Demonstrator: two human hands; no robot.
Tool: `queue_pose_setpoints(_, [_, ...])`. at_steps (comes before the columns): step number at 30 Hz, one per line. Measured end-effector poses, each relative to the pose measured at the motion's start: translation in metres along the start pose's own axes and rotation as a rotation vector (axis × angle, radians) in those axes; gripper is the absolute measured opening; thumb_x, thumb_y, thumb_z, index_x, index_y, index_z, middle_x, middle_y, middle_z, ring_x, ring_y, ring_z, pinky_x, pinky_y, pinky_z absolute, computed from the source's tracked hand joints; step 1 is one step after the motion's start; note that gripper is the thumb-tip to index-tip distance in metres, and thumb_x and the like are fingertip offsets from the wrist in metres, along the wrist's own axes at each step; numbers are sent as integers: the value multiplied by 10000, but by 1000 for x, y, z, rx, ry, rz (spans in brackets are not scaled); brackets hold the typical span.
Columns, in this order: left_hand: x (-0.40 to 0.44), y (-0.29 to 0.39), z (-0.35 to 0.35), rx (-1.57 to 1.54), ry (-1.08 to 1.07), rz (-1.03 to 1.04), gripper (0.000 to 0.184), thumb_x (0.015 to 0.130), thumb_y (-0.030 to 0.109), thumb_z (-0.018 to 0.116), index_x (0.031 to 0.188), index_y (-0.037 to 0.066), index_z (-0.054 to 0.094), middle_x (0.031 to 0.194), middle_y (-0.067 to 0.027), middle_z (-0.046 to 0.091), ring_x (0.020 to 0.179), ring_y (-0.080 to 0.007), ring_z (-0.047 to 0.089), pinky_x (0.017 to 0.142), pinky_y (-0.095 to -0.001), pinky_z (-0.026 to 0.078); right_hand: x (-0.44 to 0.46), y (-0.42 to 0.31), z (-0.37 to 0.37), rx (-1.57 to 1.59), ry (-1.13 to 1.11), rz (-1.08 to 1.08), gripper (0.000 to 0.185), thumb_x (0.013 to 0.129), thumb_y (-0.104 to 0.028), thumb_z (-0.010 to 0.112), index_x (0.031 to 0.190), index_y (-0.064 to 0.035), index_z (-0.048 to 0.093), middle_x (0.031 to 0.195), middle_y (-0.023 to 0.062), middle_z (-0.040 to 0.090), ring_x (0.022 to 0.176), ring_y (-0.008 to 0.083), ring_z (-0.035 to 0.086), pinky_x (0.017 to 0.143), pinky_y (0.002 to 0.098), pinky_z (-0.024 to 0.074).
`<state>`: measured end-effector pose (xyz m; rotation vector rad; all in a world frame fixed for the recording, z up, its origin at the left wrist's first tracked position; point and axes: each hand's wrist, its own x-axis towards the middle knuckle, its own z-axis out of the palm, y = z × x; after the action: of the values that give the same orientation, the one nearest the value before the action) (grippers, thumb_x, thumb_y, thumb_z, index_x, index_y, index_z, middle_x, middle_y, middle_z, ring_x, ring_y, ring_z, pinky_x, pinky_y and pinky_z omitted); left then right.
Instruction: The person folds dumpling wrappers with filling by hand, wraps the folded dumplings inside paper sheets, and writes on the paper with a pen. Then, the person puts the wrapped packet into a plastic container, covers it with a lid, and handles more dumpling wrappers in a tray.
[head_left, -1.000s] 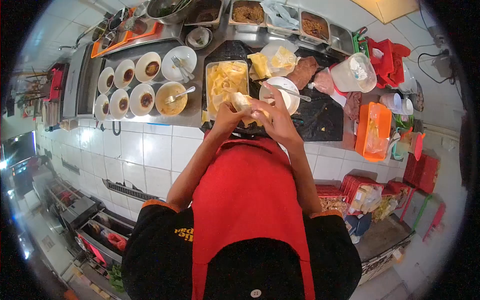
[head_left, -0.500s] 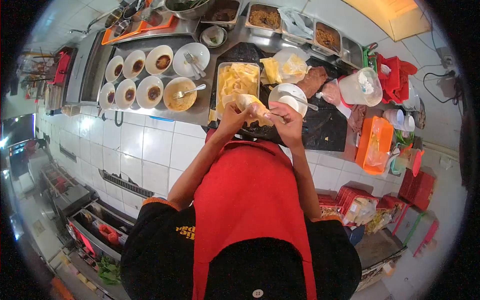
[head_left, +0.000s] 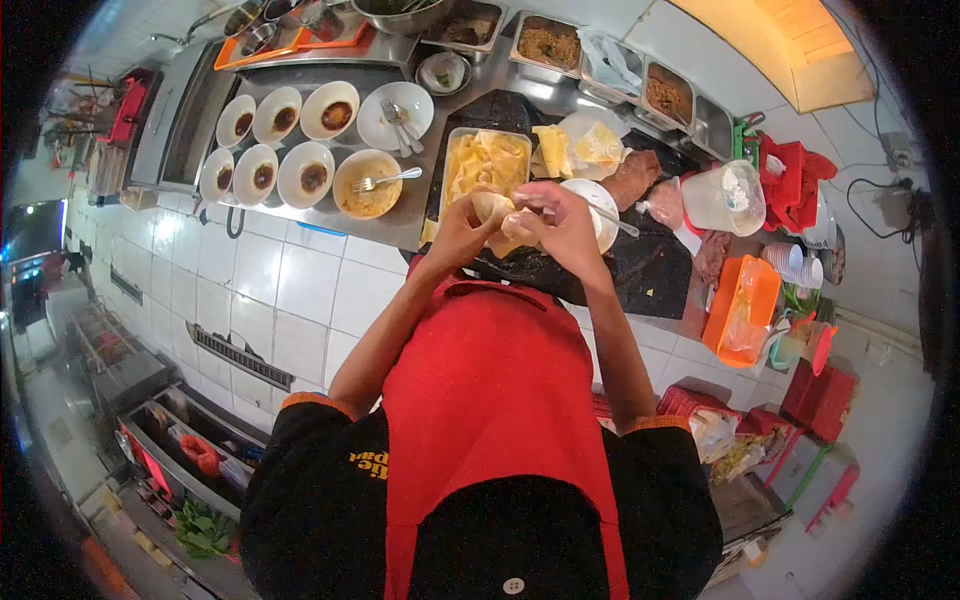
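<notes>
Wrapper [head_left: 489, 207] sits just above frame centre, pinched in our left hand [head_left: 460, 235], below the yellow sheets [head_left: 487, 160]. Our right hand [head_left: 562, 228] curls its fingers near the edge; we cannot tell whether they grip. We judge this to be folding, calling next for light, even fingertip pressure.

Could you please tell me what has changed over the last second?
The bare right hand has drawn its fingers in from a wide spread to a curl close to the soft, pale-yellow dough wrapper. The bare left hand still holds that wrapper. The six round white bowls of dark brown sauce stayed put; the camera's view shifted.
</notes>
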<state>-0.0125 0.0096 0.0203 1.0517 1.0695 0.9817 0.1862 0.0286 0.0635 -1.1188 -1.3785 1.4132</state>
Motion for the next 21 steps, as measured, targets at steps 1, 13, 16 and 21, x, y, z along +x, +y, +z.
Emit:
queue_pose_setpoints(1, [2, -10, -7, 30, -14, -21, 260, 1016, 181, 668, 1177, -18, 622, 1021, -60, 709, 916, -127, 686, 803, -287, 562, 3, 5, -2, -99, -85, 55, 298, 891, 7, 748, 1176, 14, 661, 975, 68, 744, 896, 104, 701, 763, 242, 550])
queue_pose_setpoints(13, [32, -21, -34, 102, 238, -129, 259, 1007, 99, 619, 1209, -7, 496, 1039, -187, 686, 733, -254, 722, 613, -354, 610, 84, 59, -7, -499, -45, -118, 221, 861, -26, 706, 1068, -8, 630, 897, 127, 713, 837, 236, 695, 780, 357, 541])
queue_pose_setpoints(16, [53, -2, -26, 391, 451, 130, 189, 966, 60, 608, 1141, -5, 574, 1049, -190, 668, 943, -365, 658, 775, -432, 541, 112, 79, -3, -375, -66, -118, 198, 874, -30, 716, 1055, -7, 641, 918, 121, 708, 825, 220, 680, 760, 340, 531])
queue_pose_setpoints(21, [91, -17, -21, 821, 345, 548, 237, 940, 114, 573, 1141, -8, 605, 1181, -192, 591, 1232, -415, 485, 1059, -508, 384, 130, 123, -2, -495, 17, -175, 184, 880, -112, 720, 1022, -5, 671, 939, 142, 714, 864, 323, 695, 793, 410, 540])
